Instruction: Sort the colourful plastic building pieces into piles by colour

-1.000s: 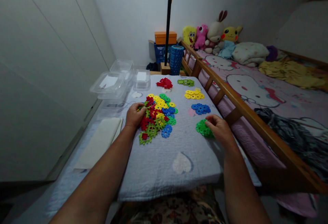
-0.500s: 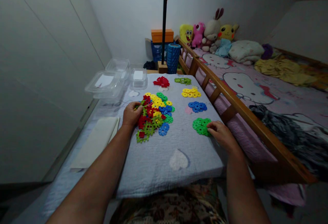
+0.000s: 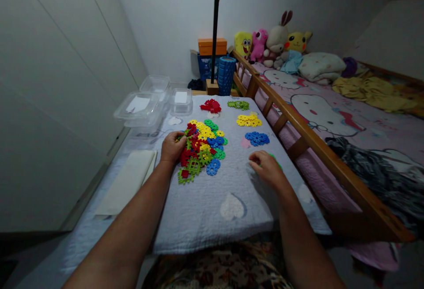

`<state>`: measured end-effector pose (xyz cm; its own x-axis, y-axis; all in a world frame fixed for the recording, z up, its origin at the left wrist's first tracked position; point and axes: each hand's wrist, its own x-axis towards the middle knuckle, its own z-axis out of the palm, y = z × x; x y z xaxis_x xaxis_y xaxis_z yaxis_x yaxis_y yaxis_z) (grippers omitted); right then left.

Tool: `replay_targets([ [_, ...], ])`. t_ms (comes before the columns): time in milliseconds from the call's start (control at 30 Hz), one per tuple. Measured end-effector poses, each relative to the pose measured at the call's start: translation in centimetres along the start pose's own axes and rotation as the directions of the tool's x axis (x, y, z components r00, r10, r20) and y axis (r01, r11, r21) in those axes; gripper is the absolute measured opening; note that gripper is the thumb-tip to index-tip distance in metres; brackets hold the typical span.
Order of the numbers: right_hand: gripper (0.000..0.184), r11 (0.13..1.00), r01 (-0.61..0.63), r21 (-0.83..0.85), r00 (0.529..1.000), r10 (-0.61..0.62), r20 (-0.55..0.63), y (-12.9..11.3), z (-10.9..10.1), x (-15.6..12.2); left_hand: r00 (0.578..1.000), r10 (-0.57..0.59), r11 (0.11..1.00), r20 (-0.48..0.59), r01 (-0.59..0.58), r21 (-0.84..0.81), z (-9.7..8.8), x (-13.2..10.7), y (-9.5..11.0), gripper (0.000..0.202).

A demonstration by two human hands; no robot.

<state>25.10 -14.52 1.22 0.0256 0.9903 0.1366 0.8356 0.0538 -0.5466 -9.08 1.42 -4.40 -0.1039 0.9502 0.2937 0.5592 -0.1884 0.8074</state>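
A mixed pile of plastic interlocking pieces (image 3: pixel 198 148) in red, yellow, green and blue lies mid-table. My left hand (image 3: pixel 172 146) rests against its left edge, fingers curled in at the pieces; what they hold, if anything, is hidden. Over the table's right side is my right hand (image 3: pixel 267 169), fingers slightly apart and no piece visible in them. It covers most of the green flower-shaped discs (image 3: pixel 277 161). Behind it lie groups of blue discs (image 3: pixel 257 138), yellow discs (image 3: pixel 249 120) and light-green square pieces (image 3: pixel 238 105). Red pieces (image 3: pixel 211 106) form another group at the back.
Clear plastic boxes (image 3: pixel 137 106) stand at the back left, near a folded cream cloth (image 3: pixel 127 183). A wooden bed rail (image 3: pixel 281 117) runs along the right. Beyond the far edge rise a black pole (image 3: pixel 215 28) and a blue foam roller (image 3: pixel 226 76).
My right hand has come off the right edge of the green discs and moved left, now hiding most of them. My left hand stays at the pile. The view has shifted slightly.
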Motion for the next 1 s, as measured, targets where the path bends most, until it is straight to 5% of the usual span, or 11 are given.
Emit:
replay_targets([
  [167, 0.013, 0.983, 0.185, 0.003, 0.973, -0.183, 0.137, -5.4, 4.8, 3.2, 1.0, -0.009, 1.0, 0.021, 0.01, -0.007, -0.1, -0.1, 0.1, 0.034],
  [433, 0.032, 0.987, 0.148, -0.06, 0.989, -0.149, -0.013, -7.3, 9.6, 5.7, 1.0, -0.009, 1.0, 0.017, 0.009, -0.028, -0.3, -0.2, 0.4, 0.032],
  [600, 0.018, 0.987, 0.156, -0.028, 0.985, -0.158, -0.07, -6.7, 10.3, 5.5, 1.0, -0.011, 0.999, 0.023, 0.012, -0.032, -0.3, -0.2, 0.6, 0.031],
  [767, 0.022, 0.984, 0.17, 0.052, 0.975, -0.161, -0.151, -5.9, 10.4, 5.2, 0.999, -0.034, 0.999, 0.03, 0.035, -0.034, -0.4, -0.2, 0.6, 0.033],
  [1000, 0.02, 0.924, 0.095, 0.37, 0.982, -0.026, -0.186, -5.3, 10.2, 5.5, 0.999, -0.025, 0.998, 0.033, 0.027, -0.053, -0.4, 0.0, 0.2, 0.033],
])
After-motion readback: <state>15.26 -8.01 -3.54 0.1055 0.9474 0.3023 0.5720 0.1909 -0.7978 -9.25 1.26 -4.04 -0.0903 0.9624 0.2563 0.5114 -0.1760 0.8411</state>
